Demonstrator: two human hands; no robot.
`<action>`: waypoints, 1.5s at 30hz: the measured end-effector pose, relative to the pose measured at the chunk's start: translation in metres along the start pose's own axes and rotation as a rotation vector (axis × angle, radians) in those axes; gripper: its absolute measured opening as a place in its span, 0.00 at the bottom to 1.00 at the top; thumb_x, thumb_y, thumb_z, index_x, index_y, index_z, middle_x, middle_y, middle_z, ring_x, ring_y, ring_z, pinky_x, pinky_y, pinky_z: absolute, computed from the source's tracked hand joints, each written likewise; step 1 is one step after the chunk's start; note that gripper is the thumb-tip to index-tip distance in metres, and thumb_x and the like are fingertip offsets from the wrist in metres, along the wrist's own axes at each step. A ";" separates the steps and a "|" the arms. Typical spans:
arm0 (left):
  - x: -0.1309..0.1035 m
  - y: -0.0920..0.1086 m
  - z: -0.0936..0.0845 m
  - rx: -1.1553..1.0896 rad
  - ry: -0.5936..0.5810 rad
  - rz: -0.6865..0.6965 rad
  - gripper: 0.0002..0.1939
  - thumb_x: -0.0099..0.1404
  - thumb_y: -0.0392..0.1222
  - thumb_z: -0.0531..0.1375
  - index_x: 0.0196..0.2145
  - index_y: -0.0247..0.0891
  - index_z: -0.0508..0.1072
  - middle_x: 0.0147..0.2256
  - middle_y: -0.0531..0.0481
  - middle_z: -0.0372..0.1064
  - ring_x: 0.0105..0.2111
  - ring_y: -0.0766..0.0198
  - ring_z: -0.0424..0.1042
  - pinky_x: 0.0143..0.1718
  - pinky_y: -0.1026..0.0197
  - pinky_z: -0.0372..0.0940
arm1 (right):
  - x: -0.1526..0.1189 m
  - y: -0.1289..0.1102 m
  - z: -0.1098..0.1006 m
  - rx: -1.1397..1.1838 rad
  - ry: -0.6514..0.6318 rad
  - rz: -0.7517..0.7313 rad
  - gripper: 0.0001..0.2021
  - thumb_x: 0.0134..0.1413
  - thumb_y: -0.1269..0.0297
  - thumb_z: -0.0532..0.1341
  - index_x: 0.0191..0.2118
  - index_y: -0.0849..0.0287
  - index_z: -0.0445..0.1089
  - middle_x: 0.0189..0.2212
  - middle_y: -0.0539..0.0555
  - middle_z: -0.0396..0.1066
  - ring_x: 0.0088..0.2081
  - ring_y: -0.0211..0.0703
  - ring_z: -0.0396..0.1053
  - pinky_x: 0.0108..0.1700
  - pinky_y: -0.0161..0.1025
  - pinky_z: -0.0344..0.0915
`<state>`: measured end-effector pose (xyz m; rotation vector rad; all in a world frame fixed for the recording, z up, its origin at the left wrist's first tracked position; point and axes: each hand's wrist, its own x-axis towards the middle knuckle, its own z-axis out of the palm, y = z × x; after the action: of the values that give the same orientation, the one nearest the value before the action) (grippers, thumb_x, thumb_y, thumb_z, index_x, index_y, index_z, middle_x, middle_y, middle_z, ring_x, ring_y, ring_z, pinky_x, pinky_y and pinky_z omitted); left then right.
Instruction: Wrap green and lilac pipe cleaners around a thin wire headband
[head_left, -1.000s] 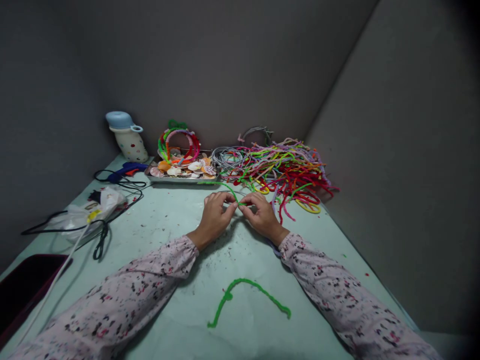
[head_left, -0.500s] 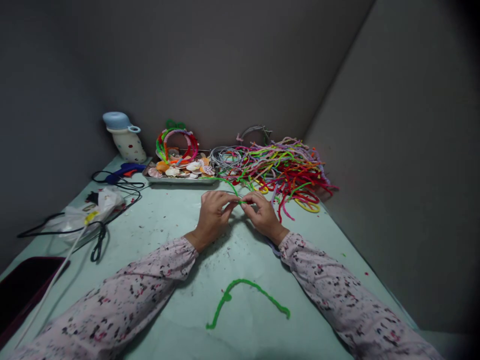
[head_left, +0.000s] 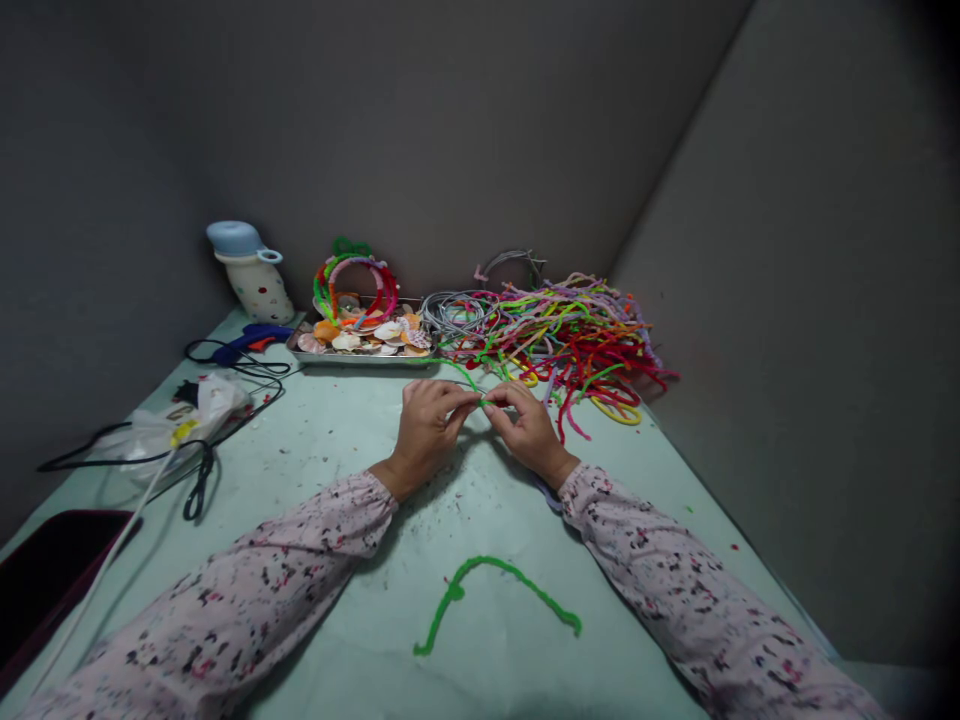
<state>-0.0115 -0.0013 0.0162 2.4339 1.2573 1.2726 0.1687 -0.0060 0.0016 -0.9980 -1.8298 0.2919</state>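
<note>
Both hands meet over the middle of the pale green table (head_left: 315, 600), fingertips almost touching. My left hand (head_left: 429, 428) pinches a thin green fuzzy stem (head_left: 466, 374), whose free end rises toward the tray. From the other side, my right hand (head_left: 527, 425) pinches the same stem. A thin grey wire seems to run between the hands, mostly hidden by the fingers. Nearer the camera, a bent green fuzzy stem (head_left: 517, 573) lies in an arch on the table.
At the back stand a metal tray (head_left: 360, 368) of shells, colourful rings (head_left: 354, 262) and a bottle (head_left: 255, 285). Coiled grey wire (head_left: 451, 315) and a pile of coloured stems (head_left: 592, 335) lie behind my hands. Cables, a plastic bag (head_left: 217, 400) and a dark bin (head_left: 56, 560) are left.
</note>
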 end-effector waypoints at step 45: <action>0.001 0.003 0.002 0.167 -0.147 -0.004 0.06 0.68 0.38 0.53 0.36 0.39 0.70 0.35 0.48 0.69 0.40 0.57 0.64 0.48 0.51 0.53 | 0.002 0.001 0.002 -0.073 -0.038 -0.086 0.03 0.61 0.64 0.58 0.36 0.56 0.68 0.31 0.53 0.68 0.39 0.47 0.64 0.44 0.47 0.62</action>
<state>-0.0081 -0.0025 0.0172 2.5806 1.3770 1.0036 0.1676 -0.0038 0.0012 -0.9668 -1.9243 0.1942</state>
